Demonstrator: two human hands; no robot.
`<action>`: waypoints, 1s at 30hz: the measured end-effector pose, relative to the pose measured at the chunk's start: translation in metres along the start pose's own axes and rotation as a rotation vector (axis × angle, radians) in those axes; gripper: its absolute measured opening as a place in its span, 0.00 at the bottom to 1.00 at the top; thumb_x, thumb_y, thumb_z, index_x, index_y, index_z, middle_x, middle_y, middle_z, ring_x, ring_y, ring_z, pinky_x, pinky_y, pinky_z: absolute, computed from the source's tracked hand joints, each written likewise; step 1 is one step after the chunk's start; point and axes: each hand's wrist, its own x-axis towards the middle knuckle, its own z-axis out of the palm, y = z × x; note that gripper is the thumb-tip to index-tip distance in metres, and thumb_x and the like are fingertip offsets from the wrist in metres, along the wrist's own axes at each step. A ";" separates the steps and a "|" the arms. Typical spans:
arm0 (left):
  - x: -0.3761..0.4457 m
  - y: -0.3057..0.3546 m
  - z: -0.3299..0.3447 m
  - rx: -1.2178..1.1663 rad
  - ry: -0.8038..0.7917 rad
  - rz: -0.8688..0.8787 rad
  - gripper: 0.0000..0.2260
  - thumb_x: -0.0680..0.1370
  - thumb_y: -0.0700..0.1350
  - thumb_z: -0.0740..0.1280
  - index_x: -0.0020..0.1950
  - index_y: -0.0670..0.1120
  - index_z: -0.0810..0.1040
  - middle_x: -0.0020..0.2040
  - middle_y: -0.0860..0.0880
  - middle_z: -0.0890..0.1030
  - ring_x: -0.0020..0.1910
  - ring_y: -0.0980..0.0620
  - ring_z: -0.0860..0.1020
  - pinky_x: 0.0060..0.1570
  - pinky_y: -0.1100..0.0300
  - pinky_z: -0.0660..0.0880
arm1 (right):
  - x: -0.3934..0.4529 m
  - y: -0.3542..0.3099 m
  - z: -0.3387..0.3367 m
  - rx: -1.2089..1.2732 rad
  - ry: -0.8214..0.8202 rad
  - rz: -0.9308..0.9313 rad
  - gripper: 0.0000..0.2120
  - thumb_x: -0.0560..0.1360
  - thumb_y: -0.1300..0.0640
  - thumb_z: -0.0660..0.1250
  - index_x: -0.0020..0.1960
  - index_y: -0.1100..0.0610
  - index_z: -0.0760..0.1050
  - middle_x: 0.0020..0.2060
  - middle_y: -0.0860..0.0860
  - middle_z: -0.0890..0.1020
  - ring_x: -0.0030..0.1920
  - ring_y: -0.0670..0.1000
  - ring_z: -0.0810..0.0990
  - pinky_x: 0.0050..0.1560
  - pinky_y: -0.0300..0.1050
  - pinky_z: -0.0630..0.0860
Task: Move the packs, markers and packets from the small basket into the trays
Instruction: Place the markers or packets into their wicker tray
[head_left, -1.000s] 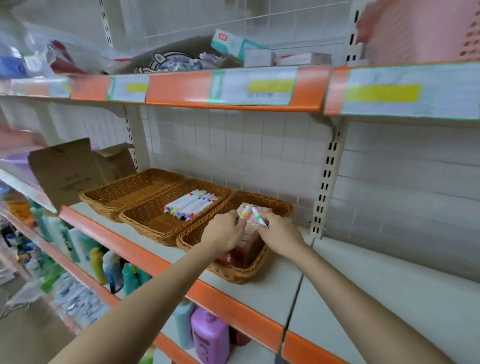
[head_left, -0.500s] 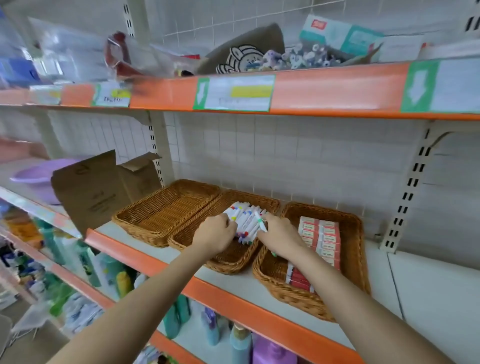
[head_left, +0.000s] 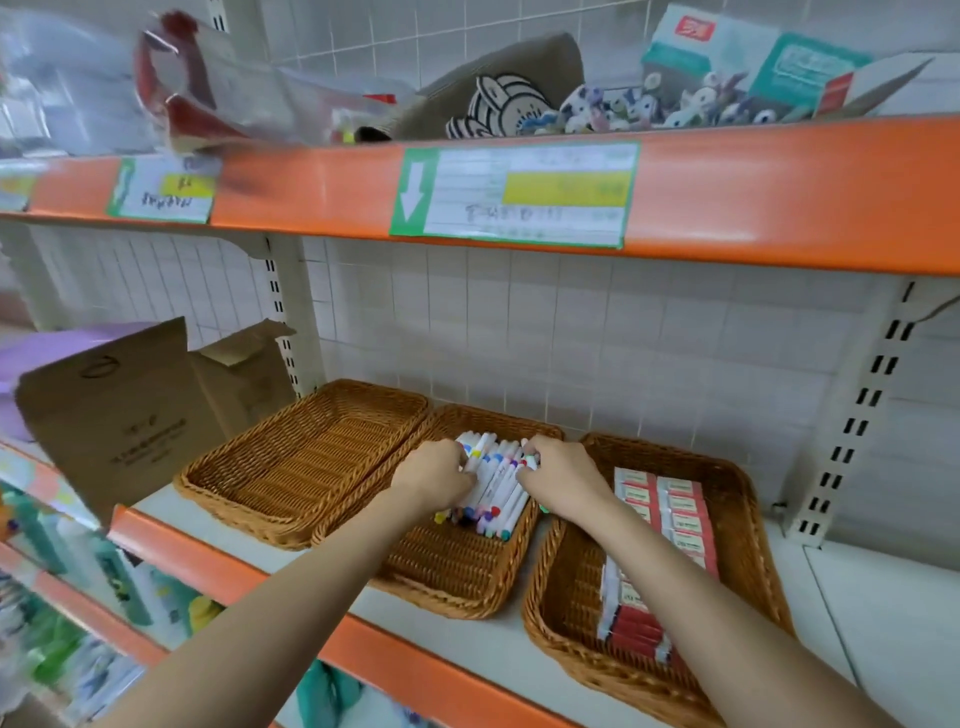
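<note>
Three wicker trays stand side by side on the shelf. The left tray (head_left: 291, 467) holds nothing. In the middle tray (head_left: 452, 571) lies a pile of white markers (head_left: 498, 483) with coloured caps. My left hand (head_left: 434, 478) is on the left side of the pile, fingers curled on the markers. My right hand (head_left: 561, 480) presses on the right side, fingers closed around a marker with a green tip. The right tray (head_left: 571, 597) holds rows of red-and-white packs (head_left: 670, 514). The small basket is out of view.
An open cardboard box (head_left: 135, 410) stands left of the trays. The orange edge of the upper shelf (head_left: 779, 192) hangs close overhead, loaded with boxes and bags. A slotted upright (head_left: 852, 426) stands at the right. Bottles fill the shelf below.
Both hands moved from the right tray of packs to the middle tray and now rest on the marker pile. The camera swung left and closer.
</note>
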 end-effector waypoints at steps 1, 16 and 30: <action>0.005 -0.001 0.000 -0.006 -0.007 0.006 0.14 0.79 0.48 0.64 0.61 0.43 0.77 0.54 0.45 0.82 0.49 0.49 0.79 0.47 0.58 0.76 | 0.004 -0.001 0.002 -0.015 0.007 0.002 0.14 0.78 0.57 0.61 0.62 0.57 0.74 0.53 0.56 0.80 0.45 0.51 0.76 0.40 0.42 0.72; 0.071 -0.019 0.012 -0.055 -0.094 0.368 0.18 0.76 0.48 0.69 0.61 0.41 0.71 0.54 0.41 0.79 0.52 0.43 0.78 0.44 0.56 0.73 | 0.047 -0.036 0.041 -0.383 -0.024 0.232 0.19 0.80 0.58 0.59 0.69 0.63 0.68 0.62 0.60 0.75 0.61 0.60 0.75 0.55 0.48 0.73; 0.064 -0.027 0.016 0.078 0.037 0.647 0.13 0.80 0.46 0.58 0.62 0.43 0.72 0.58 0.44 0.76 0.55 0.43 0.77 0.49 0.53 0.73 | 0.027 -0.041 0.044 -0.363 -0.054 0.269 0.15 0.80 0.57 0.55 0.58 0.63 0.74 0.57 0.60 0.77 0.59 0.58 0.72 0.59 0.50 0.69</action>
